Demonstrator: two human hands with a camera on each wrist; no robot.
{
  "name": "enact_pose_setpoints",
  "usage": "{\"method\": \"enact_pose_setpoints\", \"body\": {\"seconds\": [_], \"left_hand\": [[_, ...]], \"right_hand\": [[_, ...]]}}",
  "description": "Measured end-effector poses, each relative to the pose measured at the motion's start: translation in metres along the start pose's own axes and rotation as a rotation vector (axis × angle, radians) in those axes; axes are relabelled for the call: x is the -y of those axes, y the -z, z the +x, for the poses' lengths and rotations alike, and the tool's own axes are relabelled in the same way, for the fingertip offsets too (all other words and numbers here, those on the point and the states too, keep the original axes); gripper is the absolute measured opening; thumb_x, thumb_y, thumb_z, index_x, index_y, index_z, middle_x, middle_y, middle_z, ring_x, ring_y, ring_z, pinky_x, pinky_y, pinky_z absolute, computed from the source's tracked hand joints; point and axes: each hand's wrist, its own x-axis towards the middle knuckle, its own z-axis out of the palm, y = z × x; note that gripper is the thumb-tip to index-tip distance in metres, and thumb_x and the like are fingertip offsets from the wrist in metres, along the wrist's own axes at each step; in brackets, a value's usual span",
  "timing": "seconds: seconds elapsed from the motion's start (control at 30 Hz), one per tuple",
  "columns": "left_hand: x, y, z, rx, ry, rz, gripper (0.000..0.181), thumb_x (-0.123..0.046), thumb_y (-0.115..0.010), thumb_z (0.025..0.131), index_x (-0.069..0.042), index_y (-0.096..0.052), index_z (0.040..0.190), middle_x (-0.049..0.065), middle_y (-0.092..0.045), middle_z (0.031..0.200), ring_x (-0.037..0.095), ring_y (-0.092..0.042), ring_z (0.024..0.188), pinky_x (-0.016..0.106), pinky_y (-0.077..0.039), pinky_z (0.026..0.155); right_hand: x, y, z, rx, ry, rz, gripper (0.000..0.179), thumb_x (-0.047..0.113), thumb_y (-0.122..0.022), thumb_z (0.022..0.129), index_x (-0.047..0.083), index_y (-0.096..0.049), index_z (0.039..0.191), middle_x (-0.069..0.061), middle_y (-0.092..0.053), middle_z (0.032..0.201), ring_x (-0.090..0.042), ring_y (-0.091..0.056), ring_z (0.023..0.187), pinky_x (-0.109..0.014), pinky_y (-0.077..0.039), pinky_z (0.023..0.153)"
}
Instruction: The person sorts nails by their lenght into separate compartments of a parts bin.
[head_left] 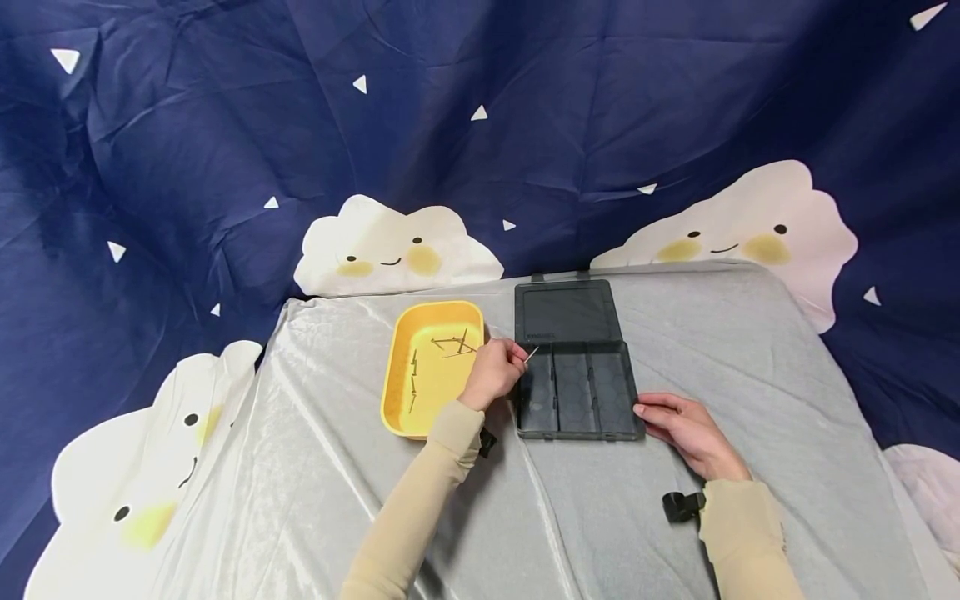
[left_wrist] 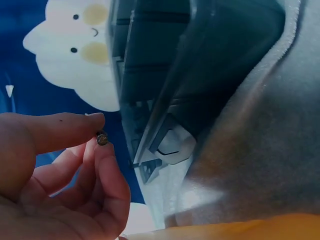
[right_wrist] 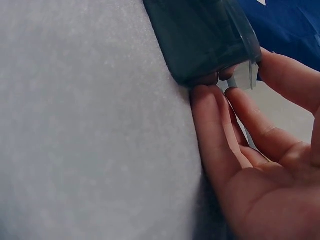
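At the case's (head_left: 573,400) left edge, the left hand (head_left: 497,372) pinches a seemingly unplaced screw (left_wrist: 102,138); thin pieces (head_left: 414,364) remain in the tray (head_left: 442,387); the right hand (head_left: 692,429) grips the case.

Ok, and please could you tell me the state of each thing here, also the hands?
Dark box: open
Lid: folded back
Yellow tray: holds loose fasteners
Left hand: pinches a thin fastener
Right hand: touches the box's right side
Grey cloth: wrinkled
Blue backdrop: creased
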Motion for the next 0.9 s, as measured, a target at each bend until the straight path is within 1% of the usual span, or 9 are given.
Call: {"method": "enact_pose_setpoints", "body": {"seconds": [0.17, 0.37, 0.57, 0.7, 0.9], "left_hand": [[0.000, -0.005, 0.001, 0.003, -0.027, 0.063, 0.010, -0.002, -0.063, 0.081, -0.007, -0.072, 0.081, 0.004, -0.070, 0.077, 0.016, -0.060, 0.070, 0.023, -0.050, 0.067], [-0.001, -0.008, 0.003, -0.004, -0.040, 0.109, 0.010, -0.001, -0.064, 0.081, -0.007, -0.072, 0.082, 0.005, -0.070, 0.078, 0.021, -0.064, 0.075, 0.026, -0.052, 0.072], [-0.001, -0.011, 0.003, -0.019, -0.052, 0.110, 0.007, -0.003, -0.065, 0.080, -0.007, -0.071, 0.082, 0.004, -0.069, 0.077, 0.020, -0.064, 0.076, 0.026, -0.052, 0.073], [0.000, -0.012, 0.004, -0.017, -0.050, 0.093, 0.006, -0.005, -0.069, 0.082, -0.004, -0.071, 0.088, 0.003, -0.068, 0.077, 0.017, -0.063, 0.075, 0.024, -0.051, 0.072], [0.000, -0.007, 0.004, -0.010, -0.048, 0.061, 0.011, -0.004, -0.070, 0.083, -0.001, -0.070, 0.093, 0.006, -0.069, 0.081, 0.019, -0.063, 0.076, 0.026, -0.051, 0.073]], "right_hand": [[-0.001, 0.000, 0.000, -0.009, -0.005, 0.000, 0.065, 0.024, -0.068, 0.091, -0.012, -0.041, 0.138, 0.014, -0.061, 0.105, 0.010, -0.060, 0.093, -0.016, -0.052, 0.085], [0.000, -0.001, 0.000, 0.006, -0.001, 0.006, 0.065, 0.023, -0.067, 0.091, -0.013, -0.040, 0.138, 0.013, -0.062, 0.106, 0.010, -0.059, 0.093, -0.016, -0.052, 0.084], [-0.002, -0.001, 0.001, 0.007, 0.002, 0.004, 0.064, 0.022, -0.066, 0.092, -0.012, -0.039, 0.139, 0.014, -0.062, 0.107, 0.010, -0.059, 0.093, -0.016, -0.052, 0.085], [-0.001, -0.002, 0.001, 0.006, 0.003, -0.001, 0.064, 0.023, -0.066, 0.092, -0.013, -0.040, 0.138, 0.013, -0.062, 0.107, 0.010, -0.059, 0.093, -0.016, -0.052, 0.085], [0.000, -0.001, 0.000, -0.012, -0.012, -0.025, 0.066, 0.026, -0.068, 0.091, -0.011, -0.041, 0.138, 0.013, -0.060, 0.107, 0.011, -0.059, 0.093, -0.015, -0.052, 0.085]]}}
